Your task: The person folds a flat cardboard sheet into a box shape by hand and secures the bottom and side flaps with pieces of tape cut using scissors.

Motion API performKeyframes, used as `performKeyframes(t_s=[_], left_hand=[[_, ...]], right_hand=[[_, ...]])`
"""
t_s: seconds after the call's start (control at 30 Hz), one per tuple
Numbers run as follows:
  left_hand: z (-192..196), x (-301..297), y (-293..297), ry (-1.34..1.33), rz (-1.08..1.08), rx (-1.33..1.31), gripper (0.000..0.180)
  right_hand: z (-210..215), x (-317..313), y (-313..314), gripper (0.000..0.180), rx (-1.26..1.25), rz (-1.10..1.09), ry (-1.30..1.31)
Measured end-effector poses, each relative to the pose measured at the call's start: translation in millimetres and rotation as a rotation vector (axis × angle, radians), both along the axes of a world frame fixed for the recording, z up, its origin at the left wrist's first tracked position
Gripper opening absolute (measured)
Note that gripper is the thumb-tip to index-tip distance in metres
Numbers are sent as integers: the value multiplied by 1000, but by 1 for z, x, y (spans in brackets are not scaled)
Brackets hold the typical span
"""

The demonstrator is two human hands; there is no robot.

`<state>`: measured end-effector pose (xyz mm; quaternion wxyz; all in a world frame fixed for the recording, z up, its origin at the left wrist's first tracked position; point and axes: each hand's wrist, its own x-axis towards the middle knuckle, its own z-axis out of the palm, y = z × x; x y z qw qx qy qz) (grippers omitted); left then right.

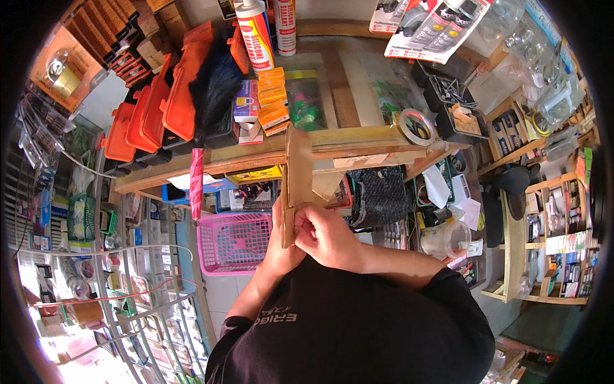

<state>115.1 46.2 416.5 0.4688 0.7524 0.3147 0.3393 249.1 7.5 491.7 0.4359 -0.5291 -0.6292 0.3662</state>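
Note:
A long piece of brown cardboard stands upright in front of my chest, its top reaching up over the wooden edge of the glass counter. My left hand grips its lower left side, with part of the fingers hidden behind it. On the other side my right hand is closed, thumb and fingertips pinched at the cardboard's lower end. Nearest to my left hand is a pink plastic basket, below the counter edge.
Orange-lidded boxes, a dark duster with a pink handle, small orange boxes and sealant tubes crowd the counter. A tape roll lies at its right. Hanging packages jut in above. Wire racks stand left, stocked shelves right.

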Motion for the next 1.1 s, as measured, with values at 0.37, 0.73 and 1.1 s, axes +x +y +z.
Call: performKeyframes(t_s=[0.37,0.73,1.1], left_hand=[[0,-1,-7,-19,226,-35,75],[-21,-28,0,227,323,368,61],[9,-29,-47,-126,119,-208,29]], right_hand=[[0,-9,-9,32,-97,13,-163],[19,19,-9,16,-543,297,405],[-22,114,-27,3,-187,-317,787]])
